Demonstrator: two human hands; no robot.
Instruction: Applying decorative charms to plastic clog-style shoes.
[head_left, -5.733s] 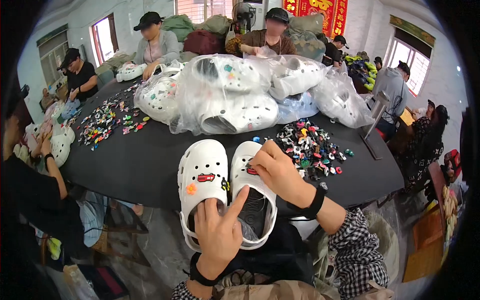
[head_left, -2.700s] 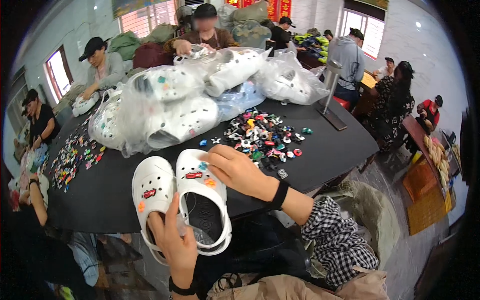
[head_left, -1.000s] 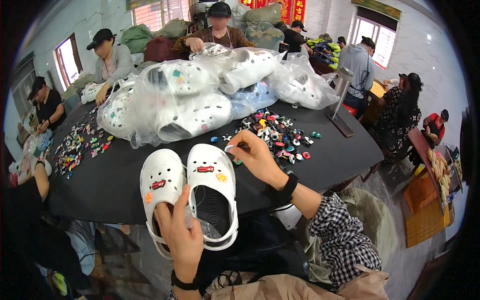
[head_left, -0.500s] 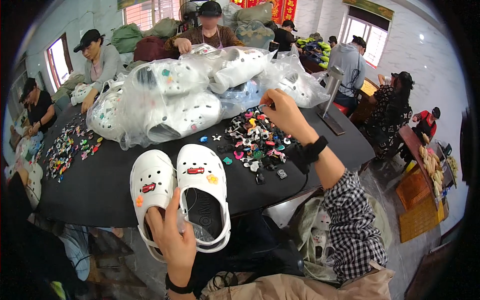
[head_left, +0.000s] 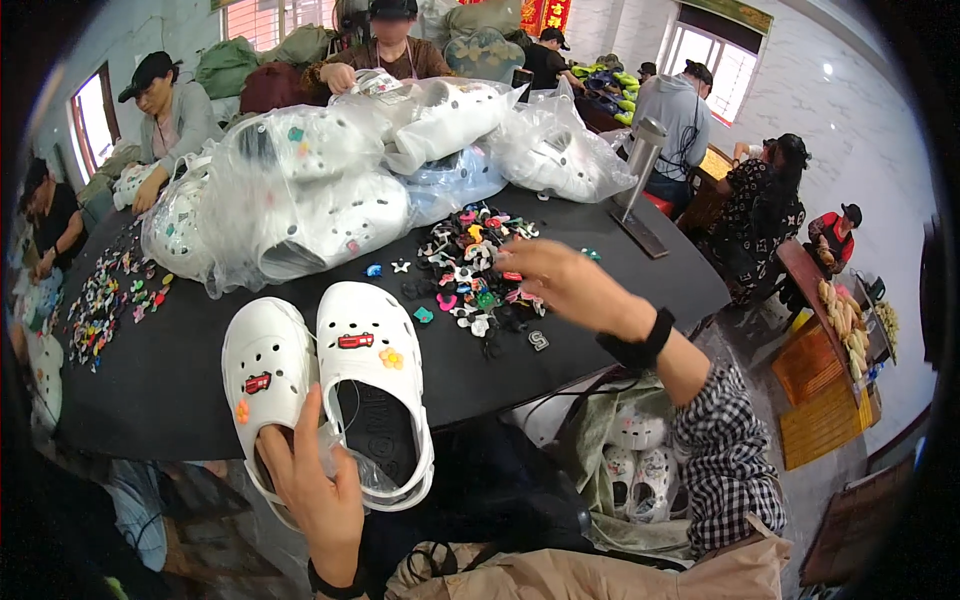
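My left hand (head_left: 322, 495) grips a pair of white clogs at the table's near edge, its fingers inside the opening of the left clog (head_left: 270, 335). The right clog (head_left: 372, 308) leans against it. Each carries a red vehicle charm (head_left: 355, 341) and a flower charm (head_left: 391, 358), yellow-orange on the right clog and orange on the left. Clear plastic lies by my left fingers. My right hand (head_left: 580, 290) hovers at the right side of a mixed charm pile (head_left: 468, 268), fingertips drawn together. Blur hides what they pinch, if anything.
Bagged clogs (head_left: 330, 215) are heaped across the black table (head_left: 180, 400). Another charm pile (head_left: 100, 310) lies left. A metal post on a base (head_left: 640, 235) stands right. More clogs sit in an open sack (head_left: 595, 480) below. Several people work around the room.
My right hand has moved from the pile's far side to its near right side, its fingers lower. My left hand keeps its hold on the clogs. The view has shifted slightly.
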